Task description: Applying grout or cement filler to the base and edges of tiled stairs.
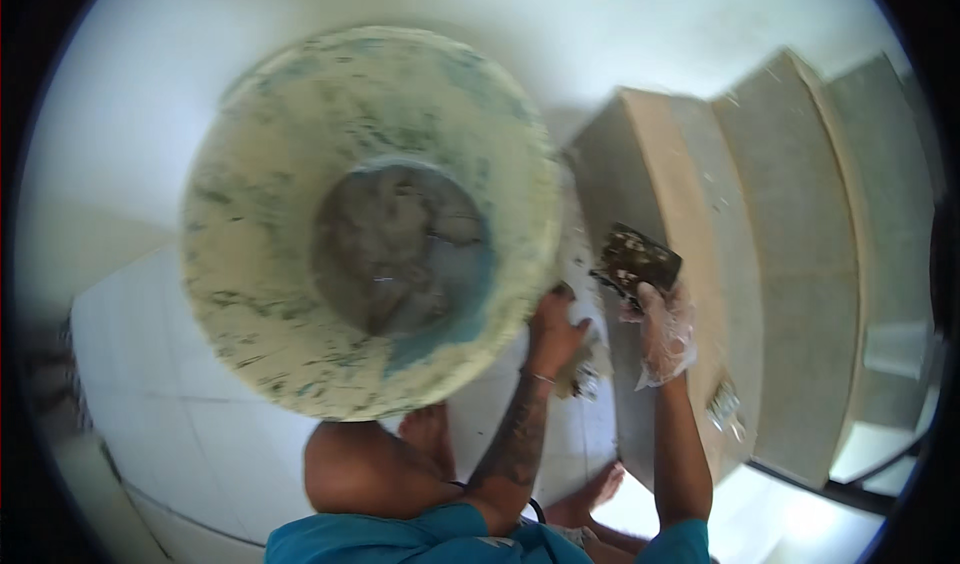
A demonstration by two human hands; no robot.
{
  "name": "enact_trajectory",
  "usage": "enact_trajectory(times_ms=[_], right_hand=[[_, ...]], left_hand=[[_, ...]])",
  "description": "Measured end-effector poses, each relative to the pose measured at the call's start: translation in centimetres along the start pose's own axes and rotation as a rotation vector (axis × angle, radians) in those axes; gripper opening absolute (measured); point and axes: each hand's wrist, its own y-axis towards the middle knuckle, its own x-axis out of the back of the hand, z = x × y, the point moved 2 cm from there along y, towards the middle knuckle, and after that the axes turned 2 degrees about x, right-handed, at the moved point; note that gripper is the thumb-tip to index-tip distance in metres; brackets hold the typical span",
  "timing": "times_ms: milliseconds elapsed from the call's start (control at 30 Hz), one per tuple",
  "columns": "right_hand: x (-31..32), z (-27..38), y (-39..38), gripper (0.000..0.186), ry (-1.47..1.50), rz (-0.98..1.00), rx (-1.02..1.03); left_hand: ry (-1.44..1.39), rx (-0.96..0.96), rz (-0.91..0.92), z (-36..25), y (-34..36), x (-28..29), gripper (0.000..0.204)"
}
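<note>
The black fisheye rim cuts off the stair steps (800,264) at the right of the frame. The left hand (553,332) partly hides a small thing it grips, too unclear to name. The bucket (260,294) covers the floor beneath it at centre left.

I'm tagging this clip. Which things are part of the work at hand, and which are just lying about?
In use:
left hand by the bucket of grey mortar
right hand, plastic-gloved, holding a dark scraper at the stair step

Lying about:
small scrap on the step
</note>
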Motion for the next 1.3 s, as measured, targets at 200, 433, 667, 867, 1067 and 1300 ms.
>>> enact_trajectory(times_ms=[200,433,667,867,1067,1300], right_hand=[[5.3,3.4,-2.2,0.015,-0.136,0.026,-0.068],[8.5,4.6,-3.1,0.024,-0.356,0.052,0.076],[11.0,11.9,-11.3,0.023,-0.793,0.247,0.341],[17.5,14.0,-20.4,0.013,-0.717,-0.074,0.240],[17.5,11.8,-18.2,0.014,-0.723,-0.280,0.078],[16.7,11.7,-16.5,0.017,-0.776,-0.264,-0.060]], left_hand=[[-0.073,-0.002,-0.026,-4.0,-0.2,-0.2,0.054],[-0.171,-0.563,-0.167,-15.3,-2.5,-0.5,0.076],[-0.382,-0.204,-0.709,-7.8,4.7,0.2,0.020],[-0.164,-0.029,-0.676,-1.4,15.8,-1.3,0.022],[-0.072,0.071,-0.377,-1.1,19.2,-4.0,0.048],[-0.139,-0.002,-0.406,-0.7,22.2,-3.7,0.037]])
